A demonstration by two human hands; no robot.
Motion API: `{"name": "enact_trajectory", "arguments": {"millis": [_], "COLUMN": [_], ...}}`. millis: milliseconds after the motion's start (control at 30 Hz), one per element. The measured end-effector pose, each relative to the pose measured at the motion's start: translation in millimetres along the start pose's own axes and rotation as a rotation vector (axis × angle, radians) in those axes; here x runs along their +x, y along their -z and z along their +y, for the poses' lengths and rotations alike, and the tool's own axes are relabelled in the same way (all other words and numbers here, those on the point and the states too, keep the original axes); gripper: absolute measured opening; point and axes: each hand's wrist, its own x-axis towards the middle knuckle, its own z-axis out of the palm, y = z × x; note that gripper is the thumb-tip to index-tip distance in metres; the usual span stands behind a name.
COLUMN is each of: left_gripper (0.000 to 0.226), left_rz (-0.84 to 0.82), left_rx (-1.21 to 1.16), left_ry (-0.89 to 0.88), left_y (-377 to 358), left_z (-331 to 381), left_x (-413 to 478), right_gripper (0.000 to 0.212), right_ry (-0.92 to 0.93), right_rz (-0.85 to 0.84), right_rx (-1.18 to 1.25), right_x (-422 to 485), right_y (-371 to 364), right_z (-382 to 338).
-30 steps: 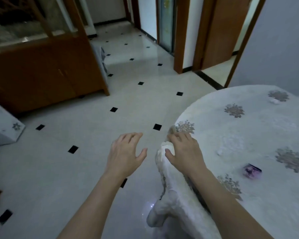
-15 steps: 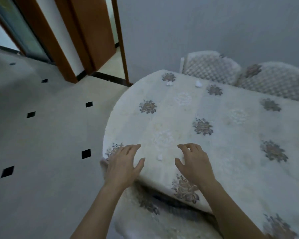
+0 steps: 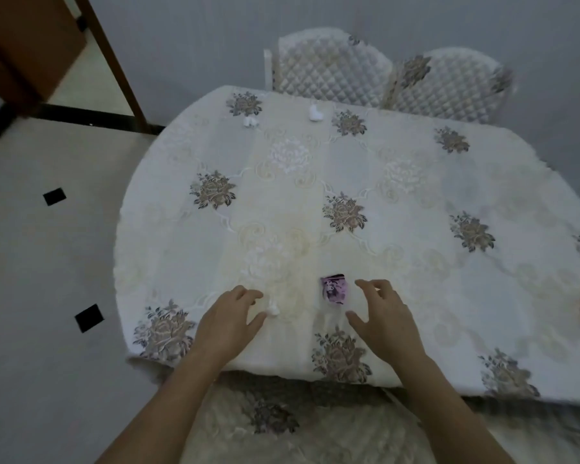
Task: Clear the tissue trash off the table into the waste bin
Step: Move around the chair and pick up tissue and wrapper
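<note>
Open tablecloth (image 3: 416, 202) ahead of both hands, only a purple packet (image 3: 334, 290) between them.

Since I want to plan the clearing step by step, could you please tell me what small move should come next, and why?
Probably close the left hand on the small white crumpled tissue wad by its thumb. Both hands are open and empty, the right hand hovers beside the purple packet, and two more white tissue wads lie far off.
</note>
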Motion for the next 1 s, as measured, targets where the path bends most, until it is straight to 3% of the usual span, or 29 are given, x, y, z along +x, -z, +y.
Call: {"name": "enact_trajectory", "arguments": {"millis": [133,300,400,500,667,833,1000], "left_gripper": [0.046,0.05,0.045,0.036,0.018,0.017,0.019], "left_rz": [-0.092,-0.119,-0.114,-0.108,-0.037,-0.015,0.006], "left_rx": [0.004,0.032,0.045,0.077,0.063,0.019,0.012], "left_ry": [0.009,-0.014,-0.046,-0.088,-0.132,-0.124,-0.071], "left_y": [-25.6,-45.7,-52.3,-55.6,-61.4,-67.0,-58.8], "left_z": [-7.5,-10.5,-11.2,-9.9,-12.8,-15.8,-4.9], "left_x": [13.1,31.0,39.8,44.1,44.9,40.7,30.3], "right_gripper": [0.072,0.097,0.1,0.086,0.051,0.026,0.017], "right_ry": [-0.038,-0.01,0.017,0.0,-0.044,-0.063,-0.045], "right_rz": [-0.068,-0.106,-0.135,-0.153,-0.033,-0.006,0.058], "right_rx": [0.068,0.023,-0.008,-0.019,0.057,0.085,0.152], "right_x": [15.3,42.4,57.9,64.3,57.5,54.2,47.8], "right_y": [-18.0,-37.7,-45.3,-51.5,-62.4,-75.2,-85.6], "right_z": [-2.1,-4.8,-0.5,0.6,-0.5,-2.9,-5.9]}}
